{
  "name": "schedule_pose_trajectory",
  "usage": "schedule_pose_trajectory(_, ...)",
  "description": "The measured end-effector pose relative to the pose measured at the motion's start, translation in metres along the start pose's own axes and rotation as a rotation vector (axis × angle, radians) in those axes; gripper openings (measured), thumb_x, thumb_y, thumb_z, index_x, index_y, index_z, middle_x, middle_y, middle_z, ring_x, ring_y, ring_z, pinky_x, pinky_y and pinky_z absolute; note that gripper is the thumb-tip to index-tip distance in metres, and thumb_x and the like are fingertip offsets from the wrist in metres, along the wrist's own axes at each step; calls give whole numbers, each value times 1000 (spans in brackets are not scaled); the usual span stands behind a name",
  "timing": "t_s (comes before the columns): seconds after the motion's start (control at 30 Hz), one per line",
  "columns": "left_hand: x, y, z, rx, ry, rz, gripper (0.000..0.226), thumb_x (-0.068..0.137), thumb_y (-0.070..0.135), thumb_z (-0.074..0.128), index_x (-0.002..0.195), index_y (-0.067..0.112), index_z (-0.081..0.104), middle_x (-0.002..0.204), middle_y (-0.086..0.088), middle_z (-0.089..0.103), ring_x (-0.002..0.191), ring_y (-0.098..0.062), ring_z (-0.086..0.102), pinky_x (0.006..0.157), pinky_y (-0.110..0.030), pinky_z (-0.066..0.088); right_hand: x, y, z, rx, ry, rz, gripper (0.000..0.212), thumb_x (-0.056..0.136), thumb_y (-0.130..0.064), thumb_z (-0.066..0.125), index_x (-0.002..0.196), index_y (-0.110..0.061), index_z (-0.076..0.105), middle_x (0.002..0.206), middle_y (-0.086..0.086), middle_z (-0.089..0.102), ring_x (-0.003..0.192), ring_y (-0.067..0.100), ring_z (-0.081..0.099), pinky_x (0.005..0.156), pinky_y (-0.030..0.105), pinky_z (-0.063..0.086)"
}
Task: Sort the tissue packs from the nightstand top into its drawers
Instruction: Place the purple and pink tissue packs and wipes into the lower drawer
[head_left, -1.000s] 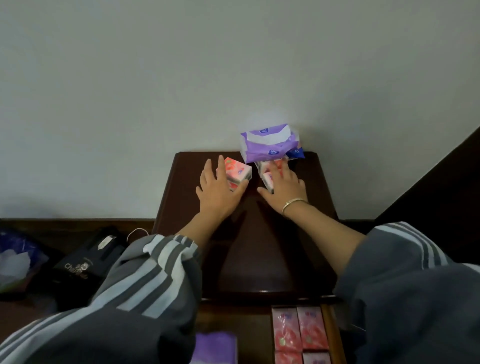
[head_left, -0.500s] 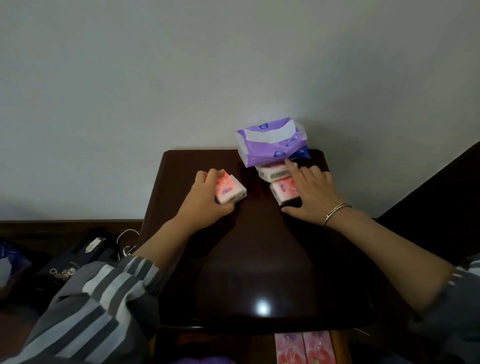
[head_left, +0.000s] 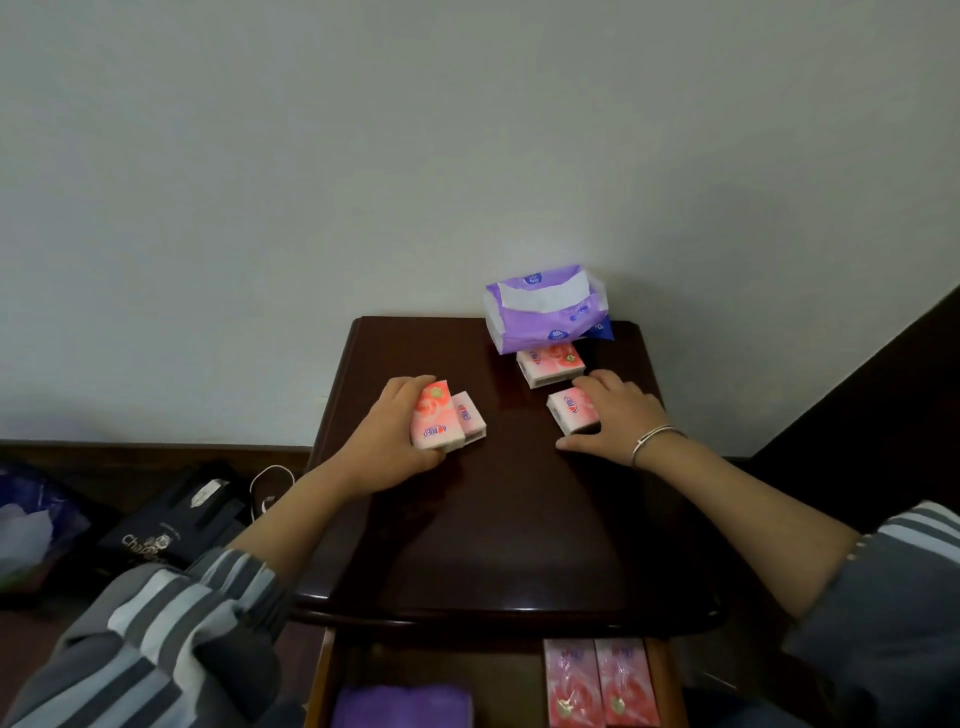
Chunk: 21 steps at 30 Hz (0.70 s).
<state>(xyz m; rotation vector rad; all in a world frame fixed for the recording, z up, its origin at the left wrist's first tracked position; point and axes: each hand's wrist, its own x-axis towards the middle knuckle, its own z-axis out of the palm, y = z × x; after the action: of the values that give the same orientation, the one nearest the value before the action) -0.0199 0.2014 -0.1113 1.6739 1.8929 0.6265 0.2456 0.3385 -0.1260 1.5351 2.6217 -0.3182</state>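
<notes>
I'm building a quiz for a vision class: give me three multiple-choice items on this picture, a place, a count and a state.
1. Where is the purple-and-white pack? A on the floor B at the back of the nightstand top C on a chair
2. How many pink packs does the left hand grip? A two B one C four
3. The drawer is: A shut B removed C open
Key: B, it sits at the far edge; A, two lie side by side in its fingers; C, packs show inside.

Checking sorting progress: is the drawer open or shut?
Open: the drawer juts out below the nightstand top, showing pink packs and a purple pack inside.
</notes>
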Motion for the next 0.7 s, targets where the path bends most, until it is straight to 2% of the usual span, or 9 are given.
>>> schedule_pose_trajectory(0.07,-1,6,-1,11,82,-24,86,73,33,79,143,19,31,137,0,36,123,-17,45,99,-30,42,-1,-2,0,37,11,13,88,64,-63,70,135,-23,35,138,5,38,118,31,47,93,42,44)
schedule_pose_trajectory(0.13,-3,13,-2,37,220,-122,87,71,49,77,140,17,35,132,-4,42,121,-21,47,101,-39,43,-4,-5,-2,38,51,53,85,61,-66,71,127,-21,41,127,6,44,111,30,51,88,40,45)
schedule_pose_trajectory(0.2,-4,20,-1,57,320,-276,93,70,67,66,142,19,31,133,-9,44,122,-28,48,99,-44,43,-9,-6,-3,5,96,123,87,56,-74,67,120,-19,44,118,6,49,105,29,54,82,37,46)
schedule_pose_trajectory(0.3,-3,36,11,108,347,-457,94,72,82,43,144,25,26,131,-16,41,118,-38,48,95,-47,42,-21,-3,6,-60,99,176,93,52,-83,59,115,-17,44,114,6,50,103,29,53,81,39,46)
schedule_pose_trajectory(0.4,3,54,35,198,239,-589,97,77,82,33,146,14,24,136,-17,33,121,-40,43,98,-45,39,-31,0,22,-130,126,169,89,59,-86,48,115,-16,43,114,7,48,104,27,49,82,40,45)
schedule_pose_trajectory(0.5,9,63,46,178,129,-677,106,79,82,30,152,10,4,149,-15,21,130,-40,37,103,-45,36,-31,5,21,-80,62,160,94,59,-87,46,124,-19,40,119,6,45,109,27,46,88,41,43)
schedule_pose_trajectory(0.6,11,55,34,154,-1,-697,111,75,84,32,152,18,-11,155,-16,13,134,-41,35,107,-49,31,-24,15,9,-68,-55,128,89,59,-80,57,124,-22,41,123,6,43,115,27,44,94,41,39)
schedule_pose_trajectory(0.7,9,45,19,270,-97,-626,111,72,85,38,151,28,-14,162,-7,-7,144,-42,16,111,-55,21,-13,21,-2,-137,-20,-48,80,60,-75,61,119,-22,48,126,4,42,117,25,42,93,38,37)
